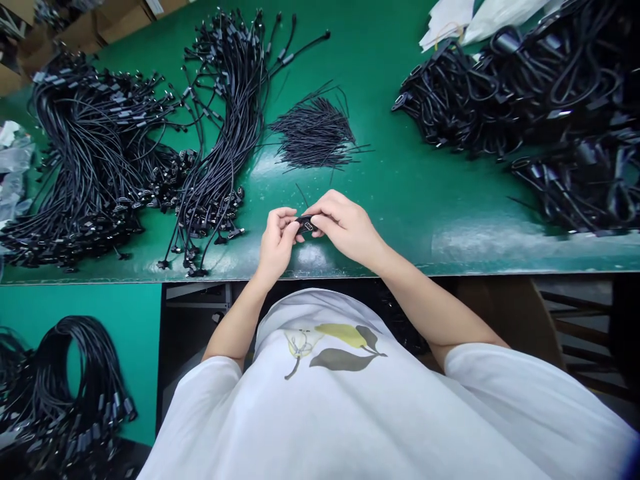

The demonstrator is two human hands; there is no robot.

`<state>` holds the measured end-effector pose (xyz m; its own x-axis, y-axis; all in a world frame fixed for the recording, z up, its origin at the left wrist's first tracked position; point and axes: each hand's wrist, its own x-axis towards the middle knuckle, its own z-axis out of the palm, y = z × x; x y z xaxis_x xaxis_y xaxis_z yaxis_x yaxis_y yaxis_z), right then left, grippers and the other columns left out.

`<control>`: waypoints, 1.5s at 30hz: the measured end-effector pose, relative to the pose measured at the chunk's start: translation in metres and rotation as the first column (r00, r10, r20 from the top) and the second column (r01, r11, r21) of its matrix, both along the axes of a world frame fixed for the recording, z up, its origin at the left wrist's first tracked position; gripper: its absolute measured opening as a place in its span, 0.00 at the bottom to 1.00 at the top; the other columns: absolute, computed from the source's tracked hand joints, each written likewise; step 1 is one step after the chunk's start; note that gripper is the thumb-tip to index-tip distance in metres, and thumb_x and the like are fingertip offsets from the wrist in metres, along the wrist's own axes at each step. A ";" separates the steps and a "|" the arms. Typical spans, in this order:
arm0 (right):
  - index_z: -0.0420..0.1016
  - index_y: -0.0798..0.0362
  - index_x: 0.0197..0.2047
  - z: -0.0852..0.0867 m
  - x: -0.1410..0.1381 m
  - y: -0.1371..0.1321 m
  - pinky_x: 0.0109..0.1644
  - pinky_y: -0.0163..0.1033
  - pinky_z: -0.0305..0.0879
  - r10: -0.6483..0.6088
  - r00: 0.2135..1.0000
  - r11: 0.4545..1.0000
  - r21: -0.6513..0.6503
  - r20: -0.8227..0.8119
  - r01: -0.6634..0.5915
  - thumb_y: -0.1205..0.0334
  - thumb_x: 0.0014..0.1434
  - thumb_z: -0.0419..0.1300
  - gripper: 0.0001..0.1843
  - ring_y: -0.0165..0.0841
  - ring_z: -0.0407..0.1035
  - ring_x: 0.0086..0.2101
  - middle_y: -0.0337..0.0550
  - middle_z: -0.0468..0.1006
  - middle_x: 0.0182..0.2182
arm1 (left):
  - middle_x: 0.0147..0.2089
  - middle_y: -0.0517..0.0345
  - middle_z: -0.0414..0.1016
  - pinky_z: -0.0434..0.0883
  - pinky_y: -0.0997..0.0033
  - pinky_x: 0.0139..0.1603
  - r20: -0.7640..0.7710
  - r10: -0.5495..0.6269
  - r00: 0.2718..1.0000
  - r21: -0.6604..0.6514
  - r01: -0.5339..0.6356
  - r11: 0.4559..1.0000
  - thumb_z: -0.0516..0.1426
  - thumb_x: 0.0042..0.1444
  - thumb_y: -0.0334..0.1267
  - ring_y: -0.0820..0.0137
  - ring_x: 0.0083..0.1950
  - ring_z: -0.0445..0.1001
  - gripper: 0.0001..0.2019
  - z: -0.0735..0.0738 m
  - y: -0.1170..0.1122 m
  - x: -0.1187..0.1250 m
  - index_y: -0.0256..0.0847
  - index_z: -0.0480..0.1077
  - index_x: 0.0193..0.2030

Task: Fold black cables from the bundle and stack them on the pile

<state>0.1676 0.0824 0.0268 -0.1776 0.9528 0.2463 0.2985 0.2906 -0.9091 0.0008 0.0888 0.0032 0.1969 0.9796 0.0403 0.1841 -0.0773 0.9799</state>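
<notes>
Over the near edge of the green table [410, 200], my left hand [277, 241] and my right hand [345, 225] meet around a small black coiled cable [306, 224] with a connector end showing. Both hands have fingers closed on it, left from below and right from above. A thin black tie sticks up just behind my fingers. A fan of thin black twist ties [314, 132] lies a little beyond my hands.
Long straight black cables lie in bunches at the left [90, 160] and centre-left [220, 133]. A big heap of coiled black cables [540, 100] fills the right. White bags [470, 20] sit at the far right. More cables [65, 387] rest on a lower surface at left.
</notes>
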 end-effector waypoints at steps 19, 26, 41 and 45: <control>0.71 0.52 0.46 -0.004 0.012 0.009 0.47 0.41 0.69 0.149 0.979 0.988 -0.021 -0.137 -0.153 0.59 0.65 0.50 0.12 0.33 0.71 0.41 0.44 0.76 0.42 | 0.30 0.60 0.73 0.64 0.77 0.31 0.311 -0.111 0.944 -0.293 0.207 0.933 0.57 0.59 0.51 0.78 0.27 0.66 0.16 0.011 -0.008 0.002 0.39 0.68 0.40; 0.73 0.53 0.44 -0.010 0.003 -0.001 0.49 0.45 0.67 -0.051 0.972 0.965 0.262 0.231 -0.012 0.54 0.65 0.52 0.14 0.38 0.69 0.44 0.50 0.75 0.42 | 0.27 0.64 0.68 0.64 0.75 0.32 0.337 -0.139 0.931 -0.303 0.247 0.920 0.58 0.57 0.54 0.77 0.26 0.65 0.18 0.010 -0.010 0.010 0.40 0.65 0.43; 0.64 0.51 0.41 -0.007 -0.005 0.007 0.30 0.33 0.68 -0.122 0.919 0.979 -0.199 -0.375 0.049 0.63 0.63 0.49 0.05 0.26 0.68 0.24 0.33 0.71 0.26 | 0.31 0.61 0.60 0.62 0.77 0.27 0.654 -0.029 0.756 -0.612 0.551 0.568 0.62 0.54 0.46 0.78 0.28 0.61 0.17 0.023 -0.038 0.010 0.37 0.73 0.46; 0.66 0.52 0.39 -0.016 -0.002 0.007 0.33 0.35 0.70 -0.068 0.881 0.972 -0.230 -0.468 -0.047 0.60 0.63 0.52 0.06 0.26 0.69 0.26 0.35 0.69 0.26 | 0.29 0.62 0.58 0.59 0.79 0.24 0.662 0.003 0.750 -0.653 0.575 0.492 0.63 0.53 0.47 0.80 0.25 0.58 0.18 0.013 -0.043 0.010 0.36 0.72 0.44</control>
